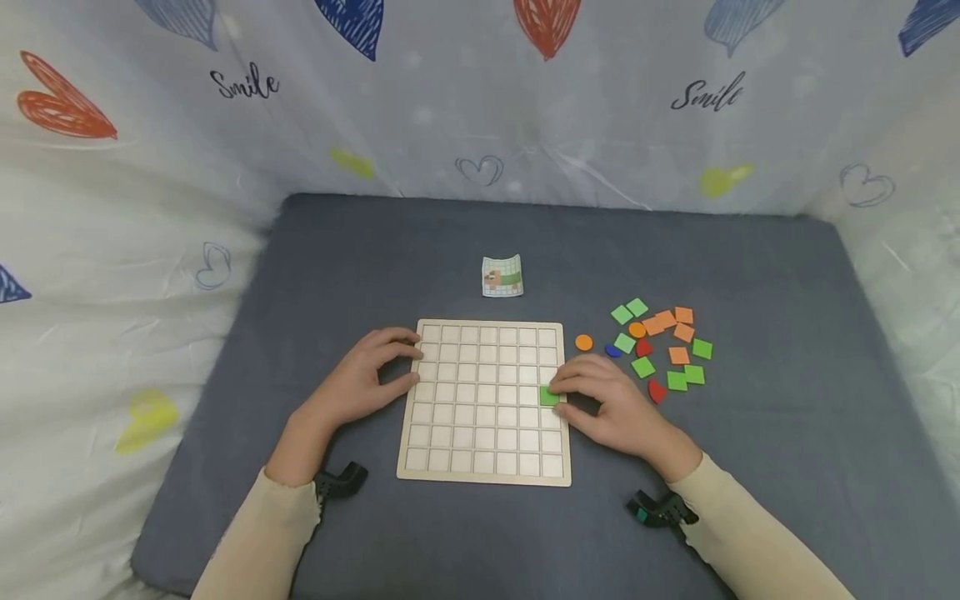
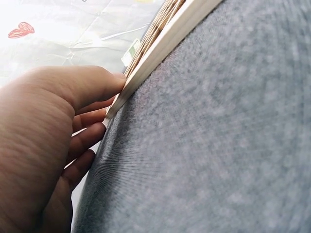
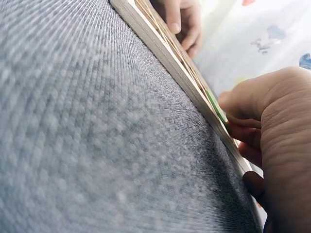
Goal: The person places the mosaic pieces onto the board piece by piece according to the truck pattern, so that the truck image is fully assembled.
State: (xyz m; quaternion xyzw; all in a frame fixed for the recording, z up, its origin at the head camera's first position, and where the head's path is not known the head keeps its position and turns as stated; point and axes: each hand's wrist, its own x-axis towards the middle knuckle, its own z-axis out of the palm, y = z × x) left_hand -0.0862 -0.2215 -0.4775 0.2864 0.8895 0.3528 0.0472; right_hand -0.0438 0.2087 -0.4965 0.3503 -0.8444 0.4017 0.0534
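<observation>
A pale wooden board (image 1: 483, 471) with a grid of square cells lies flat on the table. On its left edge rest the thumb and fingertips of my left hand (image 1: 367, 379), loosely bent; the left wrist view shows the thumb against the board's side (image 2: 141, 73). My right hand (image 1: 618, 408) is at the board's right edge, thumb and index finger pinching a green square tile (image 1: 549, 396) at a right-column cell. Seen from the right wrist, the green tile (image 3: 217, 108) is a thin strip at the right thumb tip.
Right of the board lie loose pieces: green squares (image 1: 677, 381), orange squares (image 1: 678, 356), orange discs (image 1: 583, 342), red pieces (image 1: 656, 392) and a blue piece (image 1: 612, 351). Behind the board is a small picture card (image 1: 502, 277). A patterned curtain (image 1: 480, 108) surrounds the grey tabletop (image 1: 360, 250).
</observation>
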